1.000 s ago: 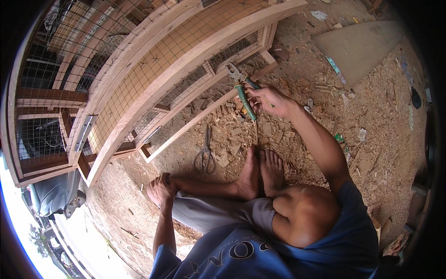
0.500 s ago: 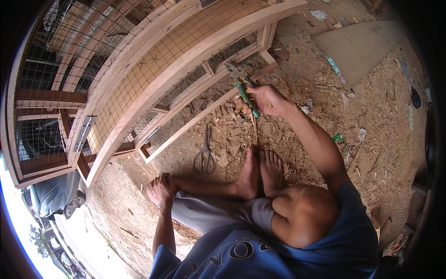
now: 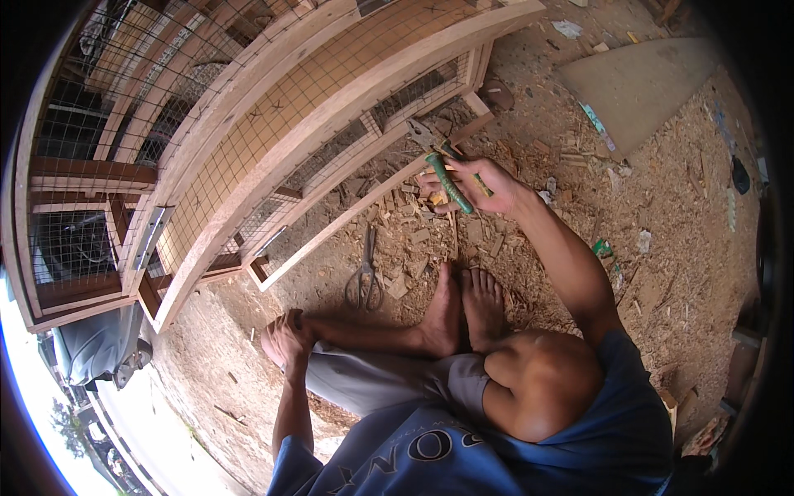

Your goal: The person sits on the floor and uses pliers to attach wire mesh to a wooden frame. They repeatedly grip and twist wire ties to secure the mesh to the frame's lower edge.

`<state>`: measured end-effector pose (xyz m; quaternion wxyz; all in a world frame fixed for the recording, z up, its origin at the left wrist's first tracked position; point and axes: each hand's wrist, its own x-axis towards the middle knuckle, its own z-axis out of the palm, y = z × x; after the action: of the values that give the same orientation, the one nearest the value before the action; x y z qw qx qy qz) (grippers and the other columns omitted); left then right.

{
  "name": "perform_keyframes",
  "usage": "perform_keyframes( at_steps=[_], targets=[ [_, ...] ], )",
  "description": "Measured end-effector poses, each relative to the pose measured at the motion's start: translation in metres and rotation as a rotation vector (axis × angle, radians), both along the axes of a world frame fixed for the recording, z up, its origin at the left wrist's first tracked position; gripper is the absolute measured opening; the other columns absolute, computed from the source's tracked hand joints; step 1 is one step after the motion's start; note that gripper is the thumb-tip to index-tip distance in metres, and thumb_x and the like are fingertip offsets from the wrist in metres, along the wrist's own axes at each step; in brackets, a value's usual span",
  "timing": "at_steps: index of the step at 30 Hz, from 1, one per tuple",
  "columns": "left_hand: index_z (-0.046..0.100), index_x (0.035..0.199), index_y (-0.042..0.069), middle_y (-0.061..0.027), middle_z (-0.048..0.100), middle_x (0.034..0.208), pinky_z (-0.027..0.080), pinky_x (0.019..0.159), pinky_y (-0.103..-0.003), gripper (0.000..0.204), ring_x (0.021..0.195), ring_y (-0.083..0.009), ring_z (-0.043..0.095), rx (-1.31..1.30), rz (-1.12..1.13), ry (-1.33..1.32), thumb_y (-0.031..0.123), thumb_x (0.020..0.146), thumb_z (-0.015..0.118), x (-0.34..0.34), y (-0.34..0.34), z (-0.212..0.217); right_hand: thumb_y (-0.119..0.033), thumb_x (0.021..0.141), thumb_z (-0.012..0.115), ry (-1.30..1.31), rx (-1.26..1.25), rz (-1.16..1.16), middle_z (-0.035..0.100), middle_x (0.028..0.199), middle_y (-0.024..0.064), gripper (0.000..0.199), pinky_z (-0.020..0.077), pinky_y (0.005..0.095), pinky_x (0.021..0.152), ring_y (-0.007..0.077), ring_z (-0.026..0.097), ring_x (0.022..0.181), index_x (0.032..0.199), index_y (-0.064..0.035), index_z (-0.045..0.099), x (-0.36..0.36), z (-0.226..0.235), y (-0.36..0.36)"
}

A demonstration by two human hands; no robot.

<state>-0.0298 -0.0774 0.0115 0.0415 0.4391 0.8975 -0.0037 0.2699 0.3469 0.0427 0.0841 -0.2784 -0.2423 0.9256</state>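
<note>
Combination pliers with green handles are in my right hand, out over the wood scraps. Their handles are spread, the thumb and palm lie by the far one, and the fingers reach loosely past the near one. The metal jaws point up and left, close to the low rail of a wooden frame with wire mesh. My left hand rests on my bent left knee with its fingers curled over it. Between the frame and my feet, dark scissors lie on the ground.
The mesh-covered wooden cage fills the upper left. Wood chips and offcuts litter the ground around my bare feet. A flat brown board lies at the far right. Bright daylight shows at the lower left.
My right hand has loosened its fingers, and the pliers' handles have spread farther apart. The pliers have shifted slightly right. The left hand stays on the knee.
</note>
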Motion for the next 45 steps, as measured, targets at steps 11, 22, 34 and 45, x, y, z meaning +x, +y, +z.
perform_keyframes(
  at_steps=[11, 22, 34, 45],
  targets=[
    [0.068, 0.096, 0.010, -0.0139, 0.071, 0.092, 0.044, 0.092, -0.044, 0.016, 0.095, -0.0338, 0.064, 0.033, 0.005, -0.056, 0.021, 0.090, 0.058, 0.002, 0.002, 0.002, -0.023, 0.106, 0.048, -0.137, 0.410, 0.051, 0.073, 0.107, 0.0097, 0.027, 0.0441, 0.0257, 0.065, 0.0069, 0.057, 0.079, 0.124, -0.0061, 0.059, 0.015, 0.014, 0.019],
    [0.072, 0.099, 0.013, -0.0079, 0.073, 0.099, 0.044, 0.092, -0.040, 0.021, 0.097, -0.0289, 0.066, -0.001, -0.019, 0.015, 0.024, 0.091, 0.056, 0.003, 0.003, 0.006, -0.026, 0.103, 0.054, -0.228, 0.429, 0.052, 0.068, 0.109, 0.0016, 0.025, 0.0472, 0.0280, 0.074, 0.0094, 0.059, 0.084, 0.120, -0.0099, 0.062, 0.008, 0.003, 0.024],
    [0.072, 0.100, 0.012, -0.0088, 0.073, 0.101, 0.044, 0.094, -0.040, 0.021, 0.097, -0.0300, 0.066, -0.015, -0.003, -0.027, 0.022, 0.090, 0.056, 0.004, 0.006, 0.010, -0.025, 0.103, 0.056, -0.237, 0.460, 0.069, 0.067, 0.107, -0.0009, 0.024, 0.0490, 0.0299, 0.078, 0.0105, 0.058, 0.088, 0.121, -0.0118, 0.063, 0.008, 0.002, 0.026],
    [0.070, 0.100, 0.010, -0.0126, 0.072, 0.097, 0.044, 0.093, -0.042, 0.019, 0.097, -0.0324, 0.065, 0.005, -0.015, -0.025, 0.022, 0.091, 0.057, 0.001, 0.004, 0.005, -0.027, 0.106, 0.047, -0.086, 0.268, -0.009, 0.067, 0.105, 0.0084, 0.025, 0.0554, 0.0377, 0.076, 0.0248, 0.070, 0.099, 0.122, -0.0099, 0.056, -0.001, 0.012, 0.018]
  ],
)
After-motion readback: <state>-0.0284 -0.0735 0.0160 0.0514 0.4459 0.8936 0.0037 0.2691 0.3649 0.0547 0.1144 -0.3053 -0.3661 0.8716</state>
